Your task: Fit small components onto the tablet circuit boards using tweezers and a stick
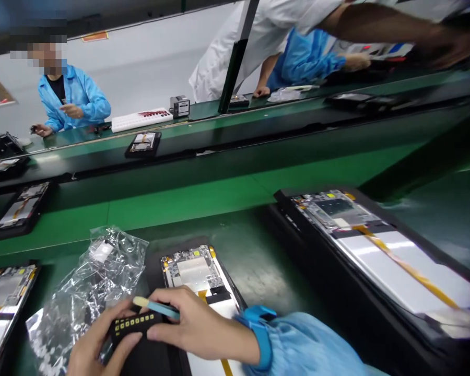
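1. Clock positions are being read from the black block (135, 325), with 12 o'clock lying toward the top of the view. The block itself is being held near 7 o'clock of the whole view.
2. The black block is being gripped by the left hand (82, 350), between thumb and fingers. Rows of small yellow squares are being shown on its face.
3. A slim blue stick (162, 309) with a pale tip is being held by the right hand (203, 326), its fingers closed. The tip is being directed toward 9 o'clock, above the block; contact between the two cannot be told. The block's right end is being met by the right thumb.
4. A blue wristband (263, 342) and a light blue sleeve (309, 344) are being worn on the right arm.
5. An open device (194, 269) is being partly covered by the right hand; its circuit board is being exposed at 2 o'clock.
6. A crumpled clear bag (113, 256) is being supported by the green surface (250, 250) at 10 o'clock.
7. Another opened unit (8, 287) is being cut off by the frame at 9 o'clock. A larger-looking opened unit is being displayed between 2 and 3 o'clock, its white section being crossed by orange tape (409, 269).
8. A small dark object is being held by a co-worker (82, 94) at 11 o'clock.
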`<state>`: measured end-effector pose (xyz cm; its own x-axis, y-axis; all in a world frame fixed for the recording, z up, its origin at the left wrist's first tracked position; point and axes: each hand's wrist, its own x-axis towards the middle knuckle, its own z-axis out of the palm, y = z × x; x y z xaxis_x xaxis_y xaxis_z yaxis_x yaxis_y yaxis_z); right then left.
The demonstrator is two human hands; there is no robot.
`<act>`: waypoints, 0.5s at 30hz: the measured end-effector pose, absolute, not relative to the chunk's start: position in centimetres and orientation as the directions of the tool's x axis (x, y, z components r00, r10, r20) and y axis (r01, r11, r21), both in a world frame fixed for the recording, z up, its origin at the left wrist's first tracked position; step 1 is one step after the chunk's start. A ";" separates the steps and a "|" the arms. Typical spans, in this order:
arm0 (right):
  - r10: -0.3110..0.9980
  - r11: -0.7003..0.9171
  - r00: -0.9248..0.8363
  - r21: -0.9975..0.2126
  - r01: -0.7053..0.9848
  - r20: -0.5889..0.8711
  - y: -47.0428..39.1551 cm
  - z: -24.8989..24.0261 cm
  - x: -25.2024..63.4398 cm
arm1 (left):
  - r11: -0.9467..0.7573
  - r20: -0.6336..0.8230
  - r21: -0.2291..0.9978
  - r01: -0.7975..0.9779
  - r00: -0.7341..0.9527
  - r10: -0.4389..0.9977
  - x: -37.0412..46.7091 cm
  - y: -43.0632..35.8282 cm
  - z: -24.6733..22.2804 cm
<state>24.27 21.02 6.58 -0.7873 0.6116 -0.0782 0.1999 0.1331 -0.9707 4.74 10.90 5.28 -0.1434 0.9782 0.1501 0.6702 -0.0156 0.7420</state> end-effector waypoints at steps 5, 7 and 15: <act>0.717 0.088 -0.697 -0.994 0.071 0.014 20.9 6.1 24.2 | 0.167 -0.033 0.884 0.437 -0.298 0.954 5.3 11.2 4.7; 0.797 0.103 -0.595 -0.994 -0.029 0.100 21.0 6.3 24.4 | 0.225 -0.057 0.896 0.382 -0.404 0.913 6.5 11.3 5.1; 0.884 0.101 -0.363 -0.879 -0.466 0.294 19.0 9.3 25.3 | 0.142 0.065 0.859 0.492 -0.380 0.923 8.2 11.3 6.0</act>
<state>25.33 19.03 9.25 -0.3634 0.8840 0.2940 -0.4656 0.1010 -0.8792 8.16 11.29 6.01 -0.3801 0.9226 0.0653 0.4918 0.1419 0.8590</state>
